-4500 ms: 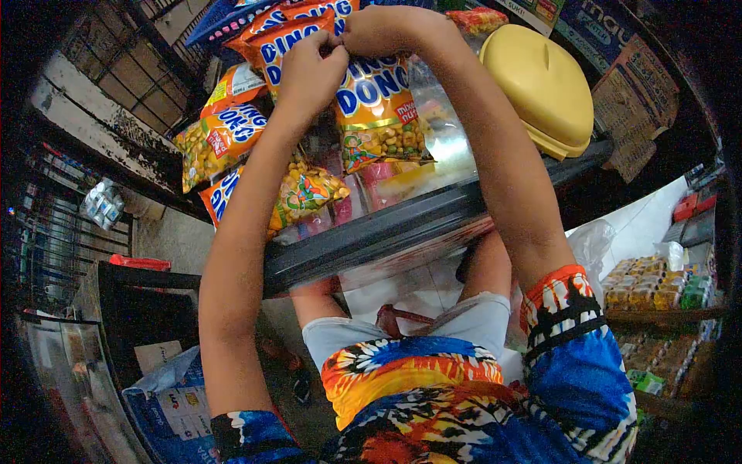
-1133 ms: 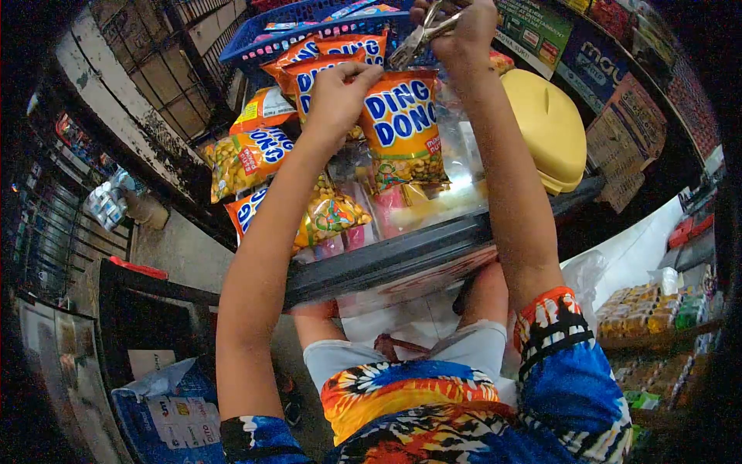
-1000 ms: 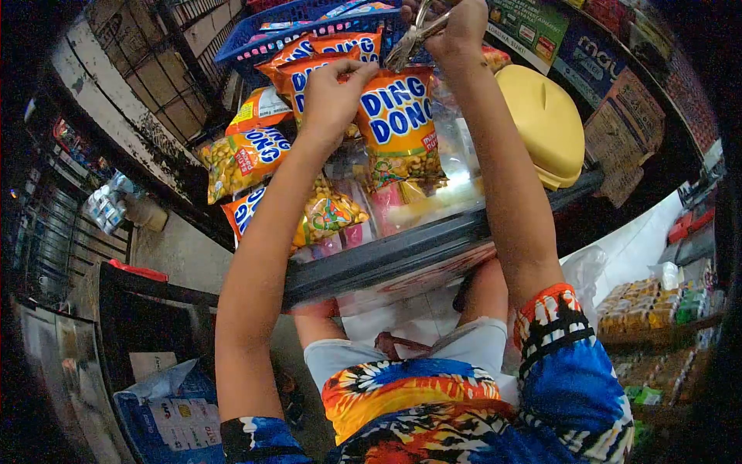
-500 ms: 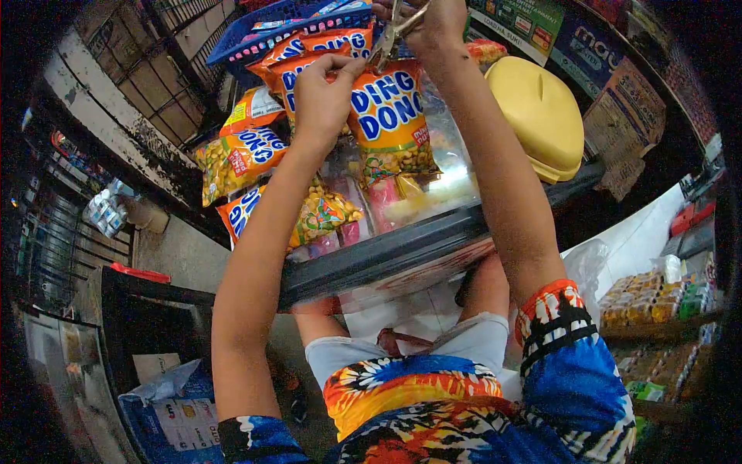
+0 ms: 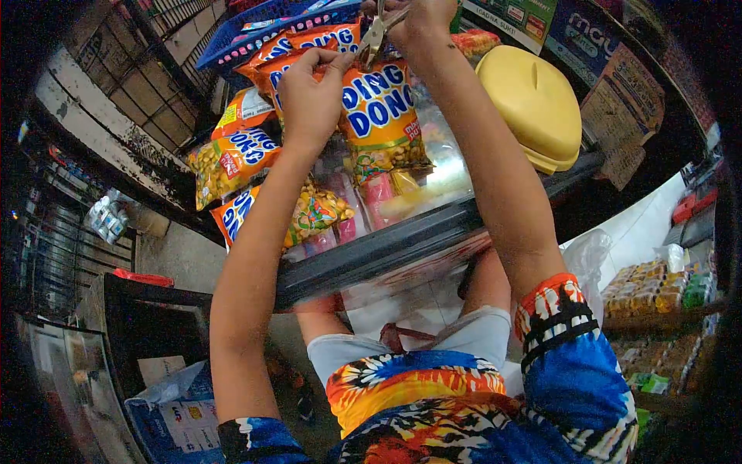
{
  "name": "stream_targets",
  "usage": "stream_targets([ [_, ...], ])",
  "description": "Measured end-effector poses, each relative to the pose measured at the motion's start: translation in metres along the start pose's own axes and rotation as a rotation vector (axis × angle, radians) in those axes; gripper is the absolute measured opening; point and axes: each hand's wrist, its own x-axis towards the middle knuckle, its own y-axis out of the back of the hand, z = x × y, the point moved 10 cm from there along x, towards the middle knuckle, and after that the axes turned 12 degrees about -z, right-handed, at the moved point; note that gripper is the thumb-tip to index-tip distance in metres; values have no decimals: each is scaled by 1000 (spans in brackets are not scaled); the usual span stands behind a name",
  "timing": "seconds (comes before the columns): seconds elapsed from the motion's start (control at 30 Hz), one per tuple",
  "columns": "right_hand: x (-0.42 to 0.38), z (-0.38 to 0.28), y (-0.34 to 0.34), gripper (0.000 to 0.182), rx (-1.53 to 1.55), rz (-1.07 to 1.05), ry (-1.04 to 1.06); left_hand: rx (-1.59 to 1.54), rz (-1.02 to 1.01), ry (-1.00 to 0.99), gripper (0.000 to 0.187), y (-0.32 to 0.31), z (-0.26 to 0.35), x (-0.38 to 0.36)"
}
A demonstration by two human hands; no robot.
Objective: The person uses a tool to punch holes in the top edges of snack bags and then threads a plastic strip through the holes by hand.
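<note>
An orange Ding Dong snack pack (image 5: 382, 120) hangs upright over the glass counter, its top corner pinched in my left hand (image 5: 313, 97). My right hand (image 5: 421, 22), at the top edge of the view, grips a metal tool (image 5: 372, 37) that looks like pliers or a hole punch. The tool's jaws are at the pack's top edge, close to my left fingertips. More Ding Dong packs lie behind and left of my left hand, one of them (image 5: 236, 158) on the counter's left side.
A blue basket (image 5: 224, 52) with packs stands at the back left. The yellow lidded container (image 5: 529, 104) sits at the right on the counter. A dark counter edge (image 5: 379, 251) runs in front of me. Shelves of packed goods (image 5: 649, 298) are at the lower right.
The pack, both hands and the tool appear slightly further left in the view, as do the basket and yellow container. Both hands keep their grip.
</note>
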Motion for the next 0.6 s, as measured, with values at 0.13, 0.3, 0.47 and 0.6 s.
stream_targets([
  [0.13, -4, -3, 2, 62, 16, 37, 29, -21, -24, 57, 24, -3, -5, 0],
  [0.3, -8, -9, -2, 60, -15, 37, 50, -3, 29, -15, 24, 1, 3, -2],
  [0.47, -7, -6, -2, 59, -37, 27, 22, -21, 1, -23, 26, -4, 1, -2],
  [0.6, -9, -4, 0, 58, 16, 53, -9, -33, 2, -6, 25, -4, 4, -3],
])
